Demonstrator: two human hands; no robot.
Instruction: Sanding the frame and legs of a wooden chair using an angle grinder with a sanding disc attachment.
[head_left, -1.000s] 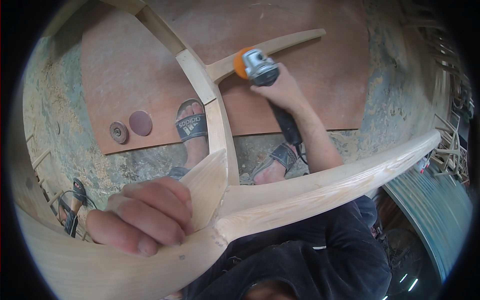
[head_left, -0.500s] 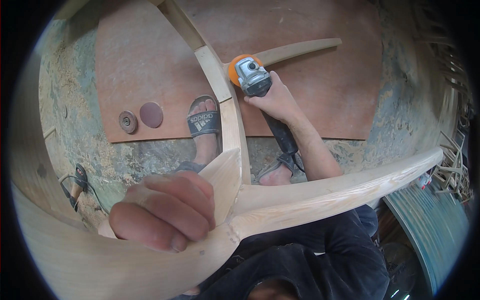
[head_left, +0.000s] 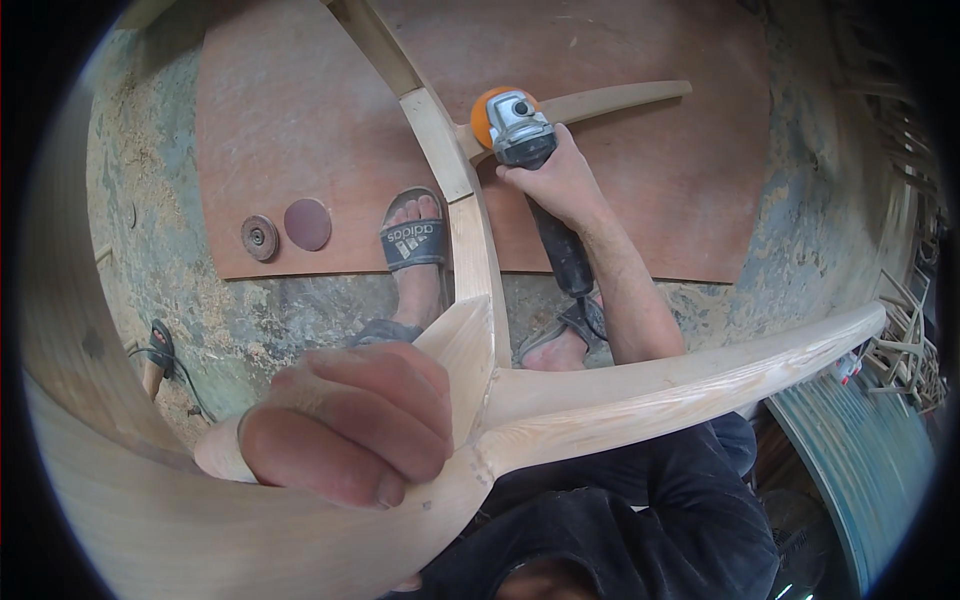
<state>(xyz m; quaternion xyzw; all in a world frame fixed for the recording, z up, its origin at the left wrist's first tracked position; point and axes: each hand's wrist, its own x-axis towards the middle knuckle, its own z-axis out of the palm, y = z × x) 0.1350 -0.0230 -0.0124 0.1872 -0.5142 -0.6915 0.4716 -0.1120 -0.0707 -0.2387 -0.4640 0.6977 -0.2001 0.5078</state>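
Note:
A pale, jointed wooden chair frame [head_left: 640,395] with curved members stretches across the view. My left hand [head_left: 350,425] is closed over its thick curved rail near the lower joint, fingers wrapped round the wood. My right hand [head_left: 558,180] grips an angle grinder [head_left: 562,258] with a silver head and black body. The grinder's orange disc [head_left: 487,120] lies at the far joint, where a slim curved leg [head_left: 630,97] branches to the right. The head of the tool partly covers that spot, so I cannot tell whether the disc touches the wood.
A reddish-brown board [head_left: 640,210] lies on the dusty floor. On its left sit a worn flap wheel [head_left: 259,238] and a round sanding disc [head_left: 307,224]. My sandalled foot [head_left: 412,240] stands by the frame. Wooden parts [head_left: 905,345] are piled at the right, beside a ribbed blue-green sheet [head_left: 860,440].
The grinder and my right hand have shifted slightly away and to the right. The frame and my left hand on it sit a little further right in view.

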